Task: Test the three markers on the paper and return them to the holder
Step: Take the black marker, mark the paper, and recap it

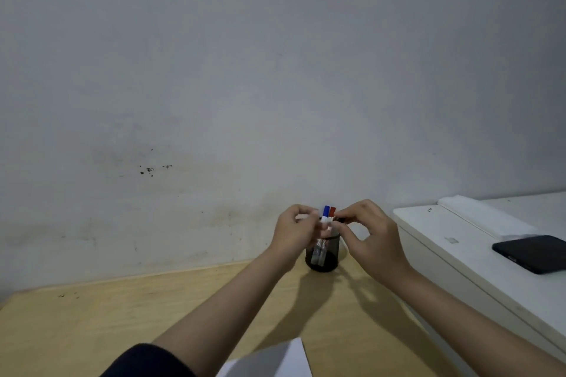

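A black mesh holder [324,255] stands on the wooden table [122,315] near the wall. A blue-capped marker [326,211] and a red-capped marker [332,212] stand upright in it, caps up. My left hand [295,231] reaches in from the left, its fingertips pinched on the white barrel of the blue marker at the holder's rim. From the right, my right hand [370,236] has thumb and forefinger closed on a black-capped marker [340,219], mostly hidden by the fingers. A corner of white paper [275,361] lies at the bottom edge.
A white appliance [444,242] stands to the right of the table, with a black phone [533,252] lying on top. A stained grey wall rises directly behind the holder. A dark sleeve covers my left upper arm at the bottom.
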Demonstrator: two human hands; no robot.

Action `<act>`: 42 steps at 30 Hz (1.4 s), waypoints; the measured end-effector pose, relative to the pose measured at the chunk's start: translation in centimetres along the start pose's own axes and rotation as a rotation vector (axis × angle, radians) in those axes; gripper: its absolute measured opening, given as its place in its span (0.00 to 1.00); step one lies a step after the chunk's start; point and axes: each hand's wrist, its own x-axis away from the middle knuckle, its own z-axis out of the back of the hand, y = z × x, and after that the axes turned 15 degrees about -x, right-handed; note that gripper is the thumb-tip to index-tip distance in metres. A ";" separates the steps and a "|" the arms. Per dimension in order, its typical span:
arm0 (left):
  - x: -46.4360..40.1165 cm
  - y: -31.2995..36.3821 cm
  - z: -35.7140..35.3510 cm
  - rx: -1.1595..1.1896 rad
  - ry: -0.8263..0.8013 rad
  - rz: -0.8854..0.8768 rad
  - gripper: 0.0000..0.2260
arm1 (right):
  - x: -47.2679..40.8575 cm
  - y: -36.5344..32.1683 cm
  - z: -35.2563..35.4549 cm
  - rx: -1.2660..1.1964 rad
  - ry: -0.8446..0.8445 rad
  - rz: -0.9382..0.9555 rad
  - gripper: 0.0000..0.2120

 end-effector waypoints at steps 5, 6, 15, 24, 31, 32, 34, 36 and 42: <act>3.9 2.4 1.8 0.140 -0.071 0.064 0.02 | 2.0 -4.1 0.0 -0.062 -0.024 0.050 0.07; 4.8 2.8 2.2 0.157 -0.071 0.059 0.04 | 2.3 -4.9 0.0 -0.077 -0.028 0.049 0.08; 11.6 3.3 5.3 0.033 0.086 -0.100 0.06 | 4.3 -10.6 -0.8 -0.221 0.019 -0.047 0.06; 15.5 2.4 6.1 -0.115 0.091 -0.300 0.04 | 3.2 -12.3 -3.4 -0.389 0.119 -0.384 0.08; 16.4 -0.3 6.9 -0.273 0.218 -0.238 0.08 | 4.2 -12.8 -4.6 -0.521 0.182 -0.413 0.07; 16.4 -0.8 7.0 -0.325 0.240 -0.224 0.09 | 4.4 -12.9 -4.6 -0.536 0.186 -0.415 0.07; 16.5 -1.6 7.2 -0.391 0.273 -0.226 0.07 | 4.8 -12.7 -4.8 -0.566 0.180 -0.427 0.07; 16.3 -2.3 7.1 -0.417 0.279 -0.255 0.06 | 5.1 -12.1 -5.3 -0.582 0.174 -0.456 0.06; 14.8 -4.1 7.3 -0.566 0.213 -0.382 0.03 | 5.2 -9.8 -6.0 -0.607 0.099 -0.526 0.05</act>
